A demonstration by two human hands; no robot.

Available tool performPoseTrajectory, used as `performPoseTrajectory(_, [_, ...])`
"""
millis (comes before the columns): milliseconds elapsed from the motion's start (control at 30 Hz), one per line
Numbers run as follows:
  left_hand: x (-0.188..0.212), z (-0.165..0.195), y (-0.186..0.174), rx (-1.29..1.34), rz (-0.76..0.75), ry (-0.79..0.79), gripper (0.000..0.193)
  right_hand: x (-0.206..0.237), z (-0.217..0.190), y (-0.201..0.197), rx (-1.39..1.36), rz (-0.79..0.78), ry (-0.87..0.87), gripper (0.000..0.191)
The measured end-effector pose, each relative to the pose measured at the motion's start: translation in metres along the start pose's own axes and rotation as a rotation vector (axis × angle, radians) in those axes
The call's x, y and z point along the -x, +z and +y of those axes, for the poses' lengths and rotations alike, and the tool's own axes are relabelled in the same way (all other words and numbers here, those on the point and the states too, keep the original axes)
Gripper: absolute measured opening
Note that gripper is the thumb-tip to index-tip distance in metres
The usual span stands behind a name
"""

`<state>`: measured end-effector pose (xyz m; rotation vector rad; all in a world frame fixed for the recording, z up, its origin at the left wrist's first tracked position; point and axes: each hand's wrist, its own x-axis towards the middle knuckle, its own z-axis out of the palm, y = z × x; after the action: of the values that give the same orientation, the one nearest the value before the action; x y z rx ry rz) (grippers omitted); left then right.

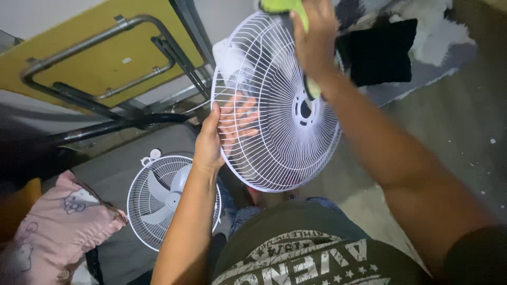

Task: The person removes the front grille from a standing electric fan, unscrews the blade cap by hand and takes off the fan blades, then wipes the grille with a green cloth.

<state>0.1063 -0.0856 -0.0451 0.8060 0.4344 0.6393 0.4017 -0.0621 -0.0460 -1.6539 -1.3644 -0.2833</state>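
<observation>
My left hand (222, 132) grips the left rim of a white wire fan grille (280, 148), holding it upright in front of me with fingers behind the wires. My right hand (314, 37) presses a lime-green cloth (285, 8) against the top of the grille; a strip of the cloth hangs down to the centre hole (305, 110). On the floor below stands the rest of the white fan (166, 198), with blades inside its rear guard.
A folded yellow table with grey metal legs (105, 58) leans against the wall at upper left. A pink cushion (58, 227) lies at lower left. A black cushion (383, 50) and white fluffy fabric (422, 21) sit on a grey rug at upper right.
</observation>
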Motion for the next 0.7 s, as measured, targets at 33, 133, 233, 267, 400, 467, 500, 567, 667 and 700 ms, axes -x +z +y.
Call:
performPoseTrajectory(33, [0.000,0.001,0.003,0.012,-0.003,-0.004,0.070,-0.008,0.007,-0.005,-0.062,-0.056,-0.012,0.024])
performPoseTrajectory(133, [-0.001,0.002,0.004,0.013,-0.051,0.004,0.069,-0.021,0.007,-0.019,-0.279,-0.180,-0.051,0.030])
performPoseTrajectory(233, [-0.006,0.001,0.003,-0.005,-0.082,0.005,0.070,-0.019,-0.012,-0.021,-0.298,-0.121,-0.253,0.032])
performPoseTrajectory(267, [-0.008,0.002,0.004,-0.014,-0.088,0.006,0.070,-0.016,-0.020,-0.020,-0.267,-0.073,-0.351,0.032])
performPoseTrajectory(400, [-0.010,0.007,0.011,0.019,-0.103,-0.020,0.070,-0.016,-0.041,-0.023,-0.198,-0.047,-0.399,0.026])
performPoseTrajectory(467, [-0.007,0.012,0.017,-0.026,-0.105,-0.078,0.069,-0.020,-0.050,-0.032,-0.183,-0.055,-0.394,0.027])
performPoseTrajectory(500, [-0.008,0.019,0.017,-0.054,-0.136,-0.130,0.066,-0.023,-0.055,-0.037,-0.221,-0.041,-0.475,0.023])
performPoseTrajectory(567, [-0.013,0.038,0.012,-0.109,-0.194,-0.238,0.063,-0.025,-0.069,-0.045,-0.299,-0.014,-0.629,0.019])
performPoseTrajectory(667, [-0.034,0.054,0.005,-0.555,-0.104,-0.247,0.061,-0.006,-0.102,-0.047,-0.309,-0.193,-0.600,0.021])
performPoseTrajectory(700, [-0.037,0.058,0.001,-0.586,-0.188,-0.144,0.055,0.003,-0.113,-0.046,-0.259,-0.215,-0.704,0.019])
